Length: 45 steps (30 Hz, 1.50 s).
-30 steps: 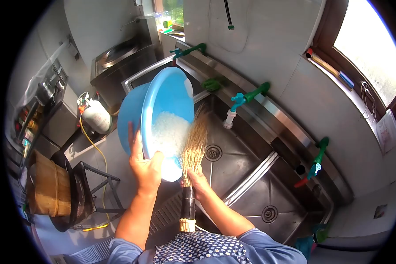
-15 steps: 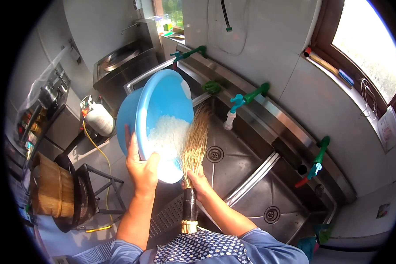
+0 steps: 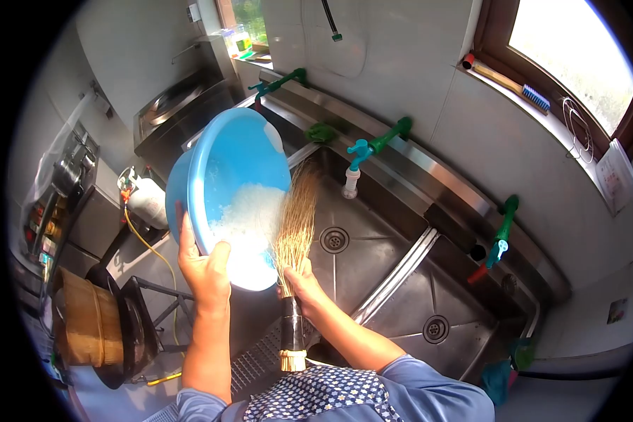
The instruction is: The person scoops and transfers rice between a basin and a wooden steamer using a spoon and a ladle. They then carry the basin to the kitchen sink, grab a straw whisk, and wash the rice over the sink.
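My left hand (image 3: 207,271) grips the near rim of a blue basin (image 3: 225,162), with the thumb on the inner side. The basin is tilted on its side, its opening facing right, and white, glaring material (image 3: 250,218) lies in its lower part; I cannot tell what it is. In my right hand (image 3: 301,283) is a straw whisk (image 3: 297,225) with a black-wrapped handle, held where the bristles meet the handle. Its bristles point up beside the basin's right edge, over the steel sink (image 3: 344,271).
A turquoise tap (image 3: 359,151) with a white nozzle hangs over the sink; another green tap (image 3: 503,235) is at the right. A gas cylinder (image 3: 148,200), a wooden tub (image 3: 88,320) and a metal stand (image 3: 162,295) are at the left. A brush (image 3: 513,84) lies on the windowsill.
The view has shifted, so the sink and taps appear further left. Both hands keep their grips on the basin and the whisk, which stay close together.
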Motion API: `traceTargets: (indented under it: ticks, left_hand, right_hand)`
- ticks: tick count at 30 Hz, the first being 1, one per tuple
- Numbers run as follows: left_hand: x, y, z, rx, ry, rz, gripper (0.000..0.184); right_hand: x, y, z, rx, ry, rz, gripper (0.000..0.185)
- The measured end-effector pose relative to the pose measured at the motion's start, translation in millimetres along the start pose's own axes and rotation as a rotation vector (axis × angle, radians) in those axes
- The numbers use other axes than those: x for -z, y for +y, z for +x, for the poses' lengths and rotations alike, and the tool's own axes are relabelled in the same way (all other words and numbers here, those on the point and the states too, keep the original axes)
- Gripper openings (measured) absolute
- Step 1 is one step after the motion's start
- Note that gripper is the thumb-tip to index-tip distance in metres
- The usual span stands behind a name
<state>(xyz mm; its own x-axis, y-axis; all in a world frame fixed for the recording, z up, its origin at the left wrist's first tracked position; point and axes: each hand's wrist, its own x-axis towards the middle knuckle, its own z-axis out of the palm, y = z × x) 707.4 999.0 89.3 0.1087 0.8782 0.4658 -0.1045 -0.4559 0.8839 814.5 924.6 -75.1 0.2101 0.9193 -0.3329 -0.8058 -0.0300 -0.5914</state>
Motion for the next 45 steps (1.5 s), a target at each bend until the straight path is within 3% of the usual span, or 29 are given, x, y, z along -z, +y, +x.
traceTargets:
  ticks: [6, 21, 45]
  left_hand:
    - [-1.5, 11.1, 2.4, -0.01, 0.02, -0.003, 0.072]
    - [4.6, 23.5, 6.6, 0.054, -0.041, 0.024, 0.07]
    - [14.8, 36.1, 4.0, -0.011, -0.013, 0.081, 0.07]
  right_hand:
    - [-7.3, -6.5, -3.6, 0.015, 0.006, 0.006, 0.039]
    - [-13.2, -6.2, -8.5, 0.04, -0.01, 0.0, 0.036]
    - [-21.7, -3.7, -6.8, 0.009, -0.041, -0.031, 0.034]
